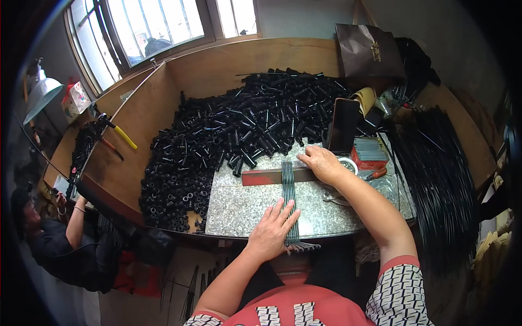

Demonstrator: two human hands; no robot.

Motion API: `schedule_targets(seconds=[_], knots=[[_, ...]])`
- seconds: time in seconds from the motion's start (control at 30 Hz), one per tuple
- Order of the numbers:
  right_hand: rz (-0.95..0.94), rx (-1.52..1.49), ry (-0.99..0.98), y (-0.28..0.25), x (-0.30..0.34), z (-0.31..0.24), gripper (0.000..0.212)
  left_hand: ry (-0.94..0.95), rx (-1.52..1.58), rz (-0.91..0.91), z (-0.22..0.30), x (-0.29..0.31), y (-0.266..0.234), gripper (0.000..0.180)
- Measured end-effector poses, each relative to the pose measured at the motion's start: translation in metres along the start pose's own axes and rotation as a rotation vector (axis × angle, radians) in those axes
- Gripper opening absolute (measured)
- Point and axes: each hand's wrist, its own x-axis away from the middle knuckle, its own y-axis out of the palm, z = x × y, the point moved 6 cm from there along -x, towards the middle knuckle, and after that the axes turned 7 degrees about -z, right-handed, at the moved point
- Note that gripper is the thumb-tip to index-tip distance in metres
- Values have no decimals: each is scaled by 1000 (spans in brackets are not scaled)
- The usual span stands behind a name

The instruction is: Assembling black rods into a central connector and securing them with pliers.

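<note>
A wooden-walled bin (244,57) holds heaped black tubes (239,125). The left hand (272,231), grip spread, rests on thin rods (288,198) lying across a reddish bar (261,177), long axis pointing away from the person, knobbed ends nearest. The right hand's (324,164) grip I cannot tell. A dark bag (359,54) bears gold lettering (376,51); a red box (374,164) holds pale strips (370,146).

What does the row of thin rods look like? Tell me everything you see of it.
The thin rods are dark, glossy and metal-looking, lying side by side in a narrow row. They run away from the person over the speckled tabletop, crossing over the red-and-brown bar. Their near ends, with small knob-like tips, spread slightly past the tabletop's edge. The left hand lays its fingers on them near that end.
</note>
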Motion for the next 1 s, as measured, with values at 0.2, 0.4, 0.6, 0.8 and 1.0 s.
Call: schedule_targets(seconds=[0.2,0.4,0.6,0.8,1.0], knots=[[24,69,-33,-2,-3,-4,28,12,-8,7,0,1,2,100],[5,99,-52,-6,-5,-5,21,12,5,8,1,1,0,99],[-19,13,-21,-1,-6,-2,21,11,-1,4,1,1,-1,97],[-27,7,-22,-2,-8,-4,21,10,1,-5,1,1,-1,97],[-47,71,-29,-6,-11,-8,23,11,8,4,0,2,-1,97]])
